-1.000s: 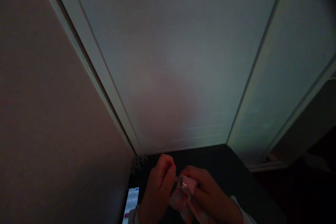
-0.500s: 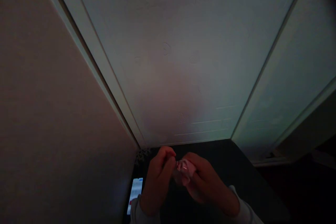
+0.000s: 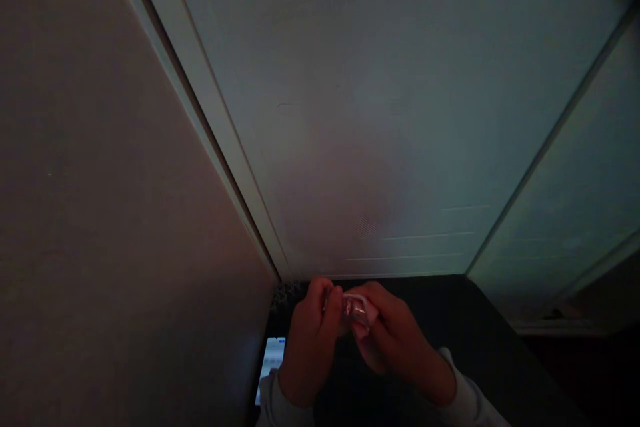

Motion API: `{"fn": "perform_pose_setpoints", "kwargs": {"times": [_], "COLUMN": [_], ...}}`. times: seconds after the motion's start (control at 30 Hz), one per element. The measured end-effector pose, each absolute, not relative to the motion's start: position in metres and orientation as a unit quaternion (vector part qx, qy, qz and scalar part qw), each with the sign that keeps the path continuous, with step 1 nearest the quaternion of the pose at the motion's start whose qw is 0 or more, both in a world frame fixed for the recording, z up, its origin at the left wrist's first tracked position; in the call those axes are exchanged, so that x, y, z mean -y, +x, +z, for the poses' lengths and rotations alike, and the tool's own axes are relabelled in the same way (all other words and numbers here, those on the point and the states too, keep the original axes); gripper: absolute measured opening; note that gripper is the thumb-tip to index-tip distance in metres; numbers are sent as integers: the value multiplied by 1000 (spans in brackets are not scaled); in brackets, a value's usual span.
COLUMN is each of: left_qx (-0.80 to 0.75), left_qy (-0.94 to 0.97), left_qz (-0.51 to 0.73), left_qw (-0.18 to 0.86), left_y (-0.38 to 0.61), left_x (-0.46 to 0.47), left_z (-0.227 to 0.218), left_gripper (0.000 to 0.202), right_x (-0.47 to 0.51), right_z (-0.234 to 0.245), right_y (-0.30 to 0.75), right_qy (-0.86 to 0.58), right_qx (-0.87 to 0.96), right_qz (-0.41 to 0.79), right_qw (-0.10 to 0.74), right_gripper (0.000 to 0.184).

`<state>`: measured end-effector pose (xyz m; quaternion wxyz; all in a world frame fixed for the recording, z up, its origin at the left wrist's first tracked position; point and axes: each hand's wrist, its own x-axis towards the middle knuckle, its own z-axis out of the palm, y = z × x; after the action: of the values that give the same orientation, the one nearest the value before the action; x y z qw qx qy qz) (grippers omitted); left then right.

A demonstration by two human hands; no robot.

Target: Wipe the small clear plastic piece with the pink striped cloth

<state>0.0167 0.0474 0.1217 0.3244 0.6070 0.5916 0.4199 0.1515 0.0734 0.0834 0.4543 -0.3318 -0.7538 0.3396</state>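
Both hands are close together low in the head view, above a dark surface. My left hand (image 3: 311, 340) is closed, thumb and fingers pinching one end of a small shiny, see-through thing (image 3: 356, 311). Its exact kind is too dim to make out. Wrapped against its other side is a pale, thin piece that looks like cloth or tissue (image 3: 371, 313), gripped in my closed right hand (image 3: 397, 333). The fingers hide much of both pieces.
A phone with a lit screen (image 3: 271, 357) lies left of my left wrist on the dark surface (image 3: 450, 320). Behind it rises a pale panel (image 3: 340, 147), and a wall (image 3: 125, 213) stands close on the left. Something patterned (image 3: 285, 293) sits in the corner.
The view has shifted, so the panel and phone sit further right. My hands are slightly nearer each other, and the left fingers have come closer to the shiny thing.
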Motion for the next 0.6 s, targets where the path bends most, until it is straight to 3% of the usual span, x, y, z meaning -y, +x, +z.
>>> {"fn": "perform_pose_setpoints", "kwargs": {"times": [0.27,0.47,0.6], "left_qx": [-585,-532,-502], "left_qy": [617,662,687], "left_qz": [421,421,424], "left_qw": [316,317,311], "left_y": [3,-1,2], "left_x": [-43,-44,-46], "left_z": [124,124,119], "left_gripper": [23,22,20], "right_x": [-77,-80,-76], "right_z": [86,87,86], "right_y": [135,132,138], "right_qy": [-284,-227,-220], "right_qx": [713,499,380], "right_qz": [487,737,812], "right_qw": [416,394,385], "right_gripper": [10,16,21]}}
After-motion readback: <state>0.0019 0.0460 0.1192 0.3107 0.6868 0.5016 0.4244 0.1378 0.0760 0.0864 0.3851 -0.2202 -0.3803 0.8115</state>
